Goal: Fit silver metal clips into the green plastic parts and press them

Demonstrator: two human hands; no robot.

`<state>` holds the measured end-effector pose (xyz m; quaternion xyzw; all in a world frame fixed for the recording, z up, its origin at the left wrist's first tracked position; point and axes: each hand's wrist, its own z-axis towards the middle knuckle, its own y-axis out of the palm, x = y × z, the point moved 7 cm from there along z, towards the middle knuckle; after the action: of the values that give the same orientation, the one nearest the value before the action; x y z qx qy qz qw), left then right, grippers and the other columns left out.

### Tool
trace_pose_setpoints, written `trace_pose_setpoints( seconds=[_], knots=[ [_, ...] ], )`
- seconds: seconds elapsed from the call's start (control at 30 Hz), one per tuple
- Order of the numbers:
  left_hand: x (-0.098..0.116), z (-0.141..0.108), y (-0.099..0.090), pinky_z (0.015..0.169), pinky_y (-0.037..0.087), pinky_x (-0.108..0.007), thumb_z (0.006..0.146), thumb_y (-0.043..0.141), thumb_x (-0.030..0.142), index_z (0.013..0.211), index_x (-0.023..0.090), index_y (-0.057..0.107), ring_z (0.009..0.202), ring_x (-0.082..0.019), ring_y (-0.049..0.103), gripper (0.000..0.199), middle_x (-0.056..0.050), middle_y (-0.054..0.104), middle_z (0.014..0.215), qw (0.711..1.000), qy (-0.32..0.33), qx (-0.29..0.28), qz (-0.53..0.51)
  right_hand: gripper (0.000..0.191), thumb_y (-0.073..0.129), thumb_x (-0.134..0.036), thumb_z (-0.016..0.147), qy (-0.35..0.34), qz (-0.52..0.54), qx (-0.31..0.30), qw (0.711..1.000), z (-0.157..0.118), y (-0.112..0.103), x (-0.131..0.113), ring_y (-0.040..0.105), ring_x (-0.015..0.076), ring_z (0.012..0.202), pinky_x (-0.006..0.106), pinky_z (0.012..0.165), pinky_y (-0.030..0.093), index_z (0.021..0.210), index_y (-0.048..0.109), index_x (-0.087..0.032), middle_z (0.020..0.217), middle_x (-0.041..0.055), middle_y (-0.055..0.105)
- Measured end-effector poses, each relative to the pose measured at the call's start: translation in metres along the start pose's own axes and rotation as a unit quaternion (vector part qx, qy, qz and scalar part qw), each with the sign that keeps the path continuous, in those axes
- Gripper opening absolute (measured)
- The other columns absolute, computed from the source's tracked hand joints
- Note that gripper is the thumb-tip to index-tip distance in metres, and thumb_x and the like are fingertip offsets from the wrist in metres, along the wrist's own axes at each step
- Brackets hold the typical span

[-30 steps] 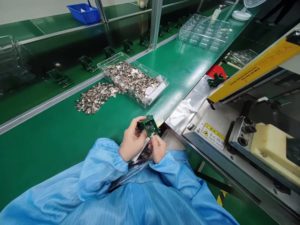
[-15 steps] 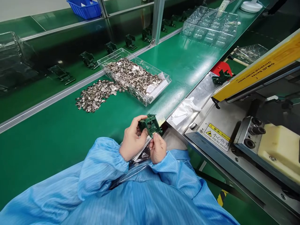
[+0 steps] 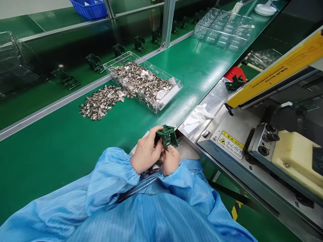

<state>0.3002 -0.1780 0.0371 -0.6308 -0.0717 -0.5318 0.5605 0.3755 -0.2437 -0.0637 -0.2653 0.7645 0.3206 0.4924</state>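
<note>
Two blue sleeves come first, then the person's two hands. The fingers of the left hand pinch the left side of a green part (it looks like a little frame), and the fingers of the right hand pinch its bottom. It is up off the tabletop, near the edge. Something small may be there too, but the hands hide it. Past them, shiny metal bits lie beside a clear box with more inside. Farther back is a blue bin.
</note>
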Motion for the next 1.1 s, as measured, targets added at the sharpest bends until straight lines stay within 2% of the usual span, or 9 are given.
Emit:
trace_pose_setpoints(
  seconds=[0.2,0.3,0.43,0.53,0.67,0.83,0.97,1.1],
  knots=[
    [0.003,0.002,0.001,0.053,0.037,-0.024,0.086,0.048,0.014,0.126,0.019,0.044,0.052,-0.013,0.055,0.041,0.003,0.059,0.067,0.999,-0.001,-0.004,0.045,0.053,0.064,-0.068,0.066,0.055,0.103,0.012,0.993,-0.001,0.007,-0.007,0.021,0.0047,0.034,0.019,0.033,0.020,0.057,0.036,-0.023,0.044,-0.0100,0.028],
    [0.003,0.002,0.001,0.054,0.037,-0.025,0.085,0.048,0.015,0.126,0.019,0.044,0.053,-0.014,0.056,0.042,0.003,0.060,0.069,0.999,-0.009,-0.008,0.053,0.056,0.065,-0.070,0.063,0.061,0.130,0.005,0.990,-0.002,0.009,-0.012,0.016,0.0037,0.034,0.019,0.031,0.016,0.055,0.036,-0.023,0.042,-0.0111,0.025],
    [0.002,0.004,0.000,0.056,0.038,-0.025,0.086,0.049,0.016,0.125,0.018,0.044,0.057,-0.015,0.058,0.040,0.001,0.062,0.074,0.999,-0.012,-0.004,0.035,0.057,0.065,-0.072,0.063,0.049,0.144,0.003,0.988,-0.001,0.010,-0.014,0.016,0.0037,0.036,0.019,0.032,0.015,0.056,0.038,-0.023,0.044,-0.0101,0.029],
    [0.001,0.005,-0.001,0.056,0.038,-0.024,0.086,0.049,0.015,0.125,0.019,0.044,0.058,-0.014,0.059,0.040,0.002,0.061,0.074,1.000,-0.013,0.006,0.021,0.058,0.061,-0.074,0.069,0.027,0.139,0.002,0.990,-0.002,0.007,-0.010,0.016,0.0045,0.037,0.020,0.034,0.015,0.057,0.038,-0.022,0.045,-0.0098,0.029],
    [0.000,0.006,-0.001,0.053,0.036,-0.023,0.085,0.049,0.015,0.123,0.018,0.045,0.050,-0.013,0.055,0.038,0.006,0.054,0.063,1.000,-0.020,0.009,0.006,0.059,0.056,-0.075,0.076,0.010,0.100,-0.027,0.995,-0.009,0.000,0.001,0.018,0.0049,0.036,0.021,0.036,0.017,0.056,0.040,-0.022,0.042,-0.0105,0.025],
    [-0.002,0.007,-0.004,0.049,0.035,-0.022,0.084,0.050,0.015,0.120,0.017,0.047,0.043,-0.012,0.051,0.037,0.009,0.047,0.052,0.999,-0.036,0.020,-0.009,0.059,0.062,-0.074,0.073,0.018,0.021,-0.081,0.996,-0.025,0.004,0.006,0.030,0.0064,0.037,0.020,0.037,0.021,0.057,0.050,-0.019,0.041,-0.0069,0.038],
    [-0.014,0.005,-0.004,0.046,0.041,-0.020,0.083,0.053,0.019,0.119,0.020,0.047,0.045,-0.011,0.057,0.037,0.006,0.057,0.061,0.990,-0.086,0.033,-0.106,0.061,0.056,-0.078,0.074,0.016,-0.017,-0.089,0.996,-0.028,0.007,0.001,0.036,0.0076,0.038,0.021,0.038,0.026,0.060,0.054,-0.018,0.044,-0.0047,0.044],
    [-0.031,0.004,-0.001,0.052,0.054,-0.022,0.084,0.057,0.028,0.122,0.022,0.041,0.056,-0.013,0.066,0.041,-0.001,0.067,0.087,0.943,-0.142,0.065,-0.294,0.065,0.046,-0.081,0.078,0.010,-0.038,-0.109,0.993,-0.030,0.007,0.000,0.041,0.0090,0.038,0.023,0.040,0.032,0.063,0.056,-0.018,0.048,-0.0017,0.051]
  ],
)
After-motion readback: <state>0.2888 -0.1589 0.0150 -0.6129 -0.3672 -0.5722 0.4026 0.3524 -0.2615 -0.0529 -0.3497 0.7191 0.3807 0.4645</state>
